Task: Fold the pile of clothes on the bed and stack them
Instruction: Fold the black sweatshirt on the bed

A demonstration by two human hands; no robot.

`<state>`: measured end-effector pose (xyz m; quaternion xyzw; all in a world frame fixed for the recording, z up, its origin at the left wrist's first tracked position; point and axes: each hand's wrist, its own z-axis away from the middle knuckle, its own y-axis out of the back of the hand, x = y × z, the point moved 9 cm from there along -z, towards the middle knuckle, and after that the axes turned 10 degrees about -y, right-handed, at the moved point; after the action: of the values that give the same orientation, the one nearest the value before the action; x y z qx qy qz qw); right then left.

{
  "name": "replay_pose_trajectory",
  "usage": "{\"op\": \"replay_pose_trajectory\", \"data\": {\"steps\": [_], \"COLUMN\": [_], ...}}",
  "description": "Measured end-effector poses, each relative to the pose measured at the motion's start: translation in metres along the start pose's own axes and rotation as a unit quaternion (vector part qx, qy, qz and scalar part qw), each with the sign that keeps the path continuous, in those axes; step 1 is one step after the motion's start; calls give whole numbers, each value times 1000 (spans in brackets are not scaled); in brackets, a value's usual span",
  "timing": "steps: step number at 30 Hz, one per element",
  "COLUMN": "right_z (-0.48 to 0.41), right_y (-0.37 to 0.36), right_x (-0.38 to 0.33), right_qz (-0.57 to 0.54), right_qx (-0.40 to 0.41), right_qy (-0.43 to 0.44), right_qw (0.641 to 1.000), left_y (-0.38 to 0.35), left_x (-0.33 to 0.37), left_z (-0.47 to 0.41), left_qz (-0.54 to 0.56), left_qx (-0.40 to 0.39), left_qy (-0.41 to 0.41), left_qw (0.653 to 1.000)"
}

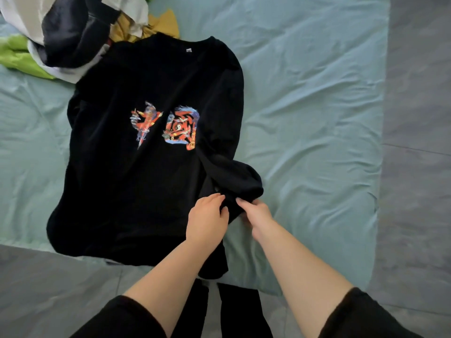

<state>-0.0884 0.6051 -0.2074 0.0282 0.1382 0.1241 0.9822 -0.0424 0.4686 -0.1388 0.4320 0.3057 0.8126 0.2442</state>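
View from a head-worn camera looking down at a bed. At the bottom edge, two bare forearms reach forward out of short black sleeves [361, 313], with the person's dark-clad legs [239, 311] between them at 6 o'clock. Just below the centre of the view the two hands meet, almost touching. The left hand [207, 215] has its fingers and thumb curled into a fold of black cloth, pinching it. The right hand [256, 213], just beside it towards 5 o'clock, has its fingers bent round the bunched end of the shirt sleeve [234, 176] and holds it. That sleeve runs down the shirt's side at 3 o'clock. The black shirt [117, 191] itself lies spread front-up on the pale teal bed [317, 106], filling the centre of the view, its hem hanging over the near edge of the bed at 6 o'clock. A red, orange and blue print [168, 128] sits on its chest. Its collar [190, 45] points towards 12 o'clock. Touching the shirt's shoulder at 11 o'clock is the pile of clothes [66, 32], unfolded, in white, navy, lime green and mustard yellow. Grey floor [419, 93] shows at 3 o'clock and at 7 o'clock.
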Motion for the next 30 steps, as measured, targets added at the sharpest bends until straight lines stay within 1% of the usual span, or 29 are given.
{"op": "replay_pose_trajectory", "data": {"steps": [3, 5, 6, 8, 11, 12, 13, 15, 16, 18, 19, 22, 24, 26, 27, 29, 30], "right_z": [11, 24, 30, 47, 79, 90, 100, 115, 121, 132, 137, 152, 164, 179, 187, 209, 219], "right_y": [-2, 13, 27, 61, 100, 110, 120, 147, 163, 196, 215, 274, 303, 328, 342, 368, 380], "right_x": [-10, -15, -20, -37, -64, -70, -77, -90, -98, -113, -122, -156, -177, -199, -212, -241, -254], "right_qz": [20, -3, 3, 55, 161, 197, 225, 256, 272, 292, 281, 184, 140, 137, 145, 159, 164], "right_qx": [-40, -60, -52, -19, -8, -12, -15, -18, -17, -16, -5, 58, 81, 112, 141, 214, 243], "right_qy": [19, 24, 39, 98, 176, 187, 189, 182, 170, 138, 130, 145, 160, 185, 204, 249, 267], "right_qw": [999, 998, 998, 993, 971, 962, 956, 949, 947, 946, 951, 970, 974, 967, 958, 931, 918], "left_y": [-17, -25, -28, -32, -38, -40, -42, -42, -40, -36, -34, -31, -35, -43, -47, -56, -60], "left_x": [20, 43, 53, 72, 105, 114, 124, 153, 168, 199, 215, 264, 294, 323, 337, 364, 375], "left_z": [-3, -2, -2, -2, -9, -13, -16, -21, -24, -31, -35, -44, -48, -50, -51, -54, -56], "left_qz": [137, 227, 269, 362, 466, 504, 554, 663, 697, 737, 752, 783, 800, 810, 814, 820, 820], "left_qx": [-71, -91, -87, -64, -44, -42, -39, -39, -43, -59, -70, -96, -117, -144, -156, -169, -173], "left_qy": [35, 47, 65, 113, 143, 163, 184, 208, 211, 205, 198, 181, 182, 193, 196, 198, 199], "left_qw": [987, 969, 957, 923, 872, 847, 811, 718, 684, 642, 625, 587, 560, 535, 525, 510, 507]}}
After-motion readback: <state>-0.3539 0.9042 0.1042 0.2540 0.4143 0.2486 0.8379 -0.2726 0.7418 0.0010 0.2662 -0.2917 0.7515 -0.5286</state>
